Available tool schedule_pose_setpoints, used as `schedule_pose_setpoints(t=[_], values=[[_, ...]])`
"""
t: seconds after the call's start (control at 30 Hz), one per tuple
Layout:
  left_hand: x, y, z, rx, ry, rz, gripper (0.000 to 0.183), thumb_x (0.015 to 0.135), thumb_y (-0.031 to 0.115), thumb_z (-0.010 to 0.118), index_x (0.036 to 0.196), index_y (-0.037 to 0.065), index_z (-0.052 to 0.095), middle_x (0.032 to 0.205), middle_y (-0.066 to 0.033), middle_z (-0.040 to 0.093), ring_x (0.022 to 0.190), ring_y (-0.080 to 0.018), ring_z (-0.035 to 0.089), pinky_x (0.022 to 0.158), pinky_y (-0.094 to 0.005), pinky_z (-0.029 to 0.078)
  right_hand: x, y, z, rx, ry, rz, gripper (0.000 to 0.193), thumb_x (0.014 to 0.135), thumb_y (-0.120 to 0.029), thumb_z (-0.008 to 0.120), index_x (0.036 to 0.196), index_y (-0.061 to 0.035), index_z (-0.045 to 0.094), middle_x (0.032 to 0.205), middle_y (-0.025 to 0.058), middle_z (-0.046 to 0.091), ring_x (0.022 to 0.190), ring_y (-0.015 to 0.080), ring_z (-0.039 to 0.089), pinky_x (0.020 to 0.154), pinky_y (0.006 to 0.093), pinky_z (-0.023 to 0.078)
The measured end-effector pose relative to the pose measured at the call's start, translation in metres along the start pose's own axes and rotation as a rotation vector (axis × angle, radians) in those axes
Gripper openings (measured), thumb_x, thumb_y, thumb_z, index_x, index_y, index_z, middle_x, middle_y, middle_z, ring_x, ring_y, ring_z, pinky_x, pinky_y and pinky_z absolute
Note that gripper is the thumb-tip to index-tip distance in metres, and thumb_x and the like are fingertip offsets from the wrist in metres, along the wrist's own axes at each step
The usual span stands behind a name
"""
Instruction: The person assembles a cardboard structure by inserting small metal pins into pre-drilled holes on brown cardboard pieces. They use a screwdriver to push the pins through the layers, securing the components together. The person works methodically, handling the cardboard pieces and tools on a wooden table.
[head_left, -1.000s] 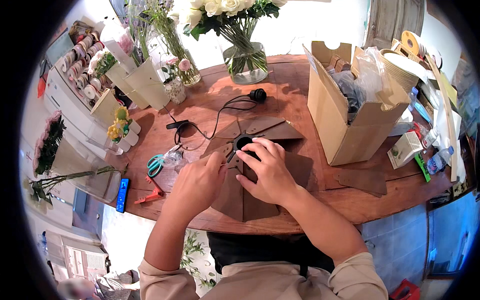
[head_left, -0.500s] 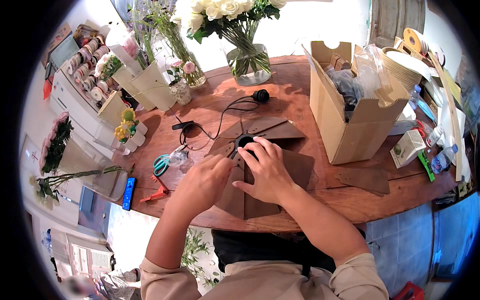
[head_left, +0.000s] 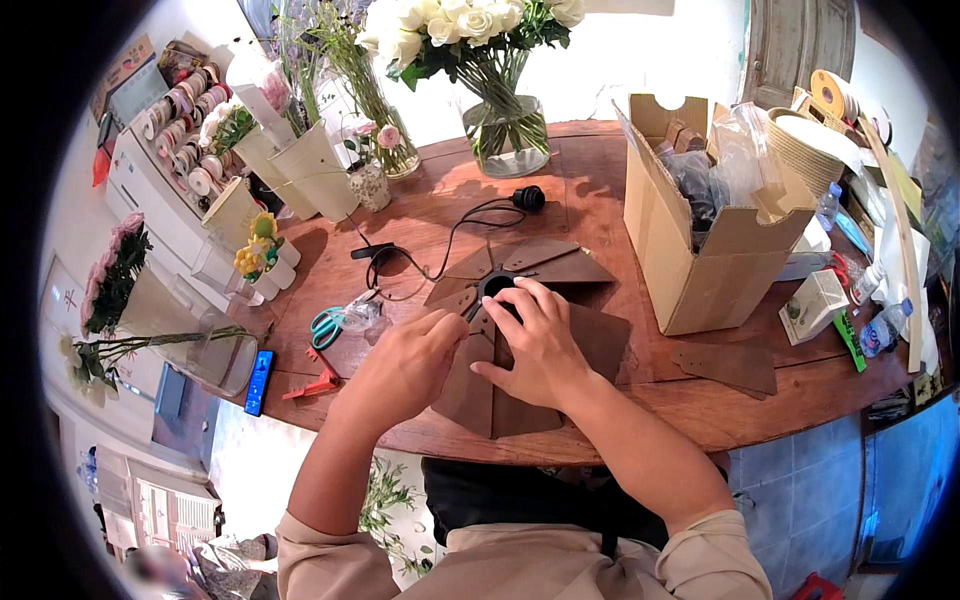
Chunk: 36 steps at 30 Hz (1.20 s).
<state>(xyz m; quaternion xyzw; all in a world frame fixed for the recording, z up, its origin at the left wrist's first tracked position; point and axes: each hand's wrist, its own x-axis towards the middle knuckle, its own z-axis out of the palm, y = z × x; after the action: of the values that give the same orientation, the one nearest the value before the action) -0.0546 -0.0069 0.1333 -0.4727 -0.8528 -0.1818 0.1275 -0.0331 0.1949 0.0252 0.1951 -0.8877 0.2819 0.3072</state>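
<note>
Dark brown flat panels (head_left: 528, 412) fan out around a black ring (head_left: 492, 284) on the wooden table, in front of me. My left hand (head_left: 412, 362) is closed at the ring's left side, its fingers pinched around something small and dark that I cannot make out. From the right, my right hand (head_left: 540, 350) curls its fingers over the ring's near edge and grips it. Its thumb stands apart, above the panels. Both hands hide part of the ring and the panels beneath. Loose brown panels (head_left: 735, 368) lie to the right.
A cardboard box (head_left: 715, 270) with plastic bags inside stands on the right. Left of my hands lie teal-handled scissors (head_left: 327, 328), a red tool (head_left: 318, 382) and a phone (head_left: 259, 383). A black cable (head_left: 455, 235) lies beyond. A glass vase (head_left: 507, 140) of white roses stands at the back.
The whole view has shifted slightly, with the table's far side sitting a little lower. Both hands keep nearly the same place at the ring.
</note>
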Motion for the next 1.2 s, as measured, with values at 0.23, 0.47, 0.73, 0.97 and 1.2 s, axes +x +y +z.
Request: schedule_pose_setpoints(t=[0.23, 0.47, 0.73, 0.97, 1.2], values=[[0.002, 0.01, 0.003, 0.083, -0.109, -0.326, 0.013, 0.094, 0.005, 0.07, 0.102, 0.001, 0.06, 0.089, -0.0189, 0.067, 0.084, -0.0412, 0.065, 0.074, -0.0476, 0.053, 0.0, 0.001, -0.001, 0.003, -0.021, 0.005, 0.081, 0.075, -0.04, 0.092, 0.14, -0.002, 0.061, 0.141, 0.0142, 0.055, 0.144, 0.037, 0.04, 0.117, 0.0535, 0.033], [0.002, -0.002, 0.0, -0.007, -0.017, 0.02, 0.013, 0.095, 0.003, 0.068, 0.106, 0.0, 0.062, 0.088, -0.0184, 0.066, 0.084, -0.0404, 0.065, 0.074, -0.0461, 0.054, 0.0, 0.001, 0.001, 0.01, -0.001, 0.009, 0.082, 0.075, -0.039, 0.092, 0.142, -0.0029, 0.061, 0.139, 0.011, 0.055, 0.144, 0.038, 0.042, 0.117, 0.0534, 0.033], [-0.002, 0.003, 0.008, 0.02, -0.042, -0.209, 0.02, 0.096, 0.003, 0.068, 0.114, 0.0, 0.061, 0.097, -0.02, 0.068, 0.091, -0.0423, 0.067, 0.077, -0.0482, 0.053, 0.001, 0.0, -0.001, 0.02, -0.013, 0.005, 0.082, 0.074, -0.038, 0.092, 0.141, -0.0025, 0.061, 0.141, 0.0144, 0.055, 0.145, 0.0371, 0.04, 0.117, 0.054, 0.033], [-0.005, -0.001, 0.004, -0.078, -0.002, -0.09, 0.018, 0.097, 0.007, 0.069, 0.112, 0.001, 0.06, 0.098, -0.0206, 0.069, 0.094, -0.0423, 0.068, 0.081, -0.0479, 0.054, 0.001, -0.002, -0.001, 0.025, -0.01, 0.007, 0.083, 0.072, -0.036, 0.094, 0.141, -0.0028, 0.062, 0.141, 0.0146, 0.056, 0.144, 0.0367, 0.04, 0.117, 0.0541, 0.032], [-0.009, -0.004, 0.015, -0.031, 0.081, -0.268, 0.019, 0.094, 0.003, 0.071, 0.11, 0.002, 0.06, 0.099, -0.0205, 0.067, 0.091, -0.0429, 0.066, 0.078, -0.0464, 0.053, 0.003, -0.004, -0.004, 0.05, -0.037, 0.028, 0.081, 0.072, -0.031, 0.095, 0.14, -0.0028, 0.062, 0.141, 0.0127, 0.056, 0.144, 0.0365, 0.04, 0.116, 0.0539, 0.031]])
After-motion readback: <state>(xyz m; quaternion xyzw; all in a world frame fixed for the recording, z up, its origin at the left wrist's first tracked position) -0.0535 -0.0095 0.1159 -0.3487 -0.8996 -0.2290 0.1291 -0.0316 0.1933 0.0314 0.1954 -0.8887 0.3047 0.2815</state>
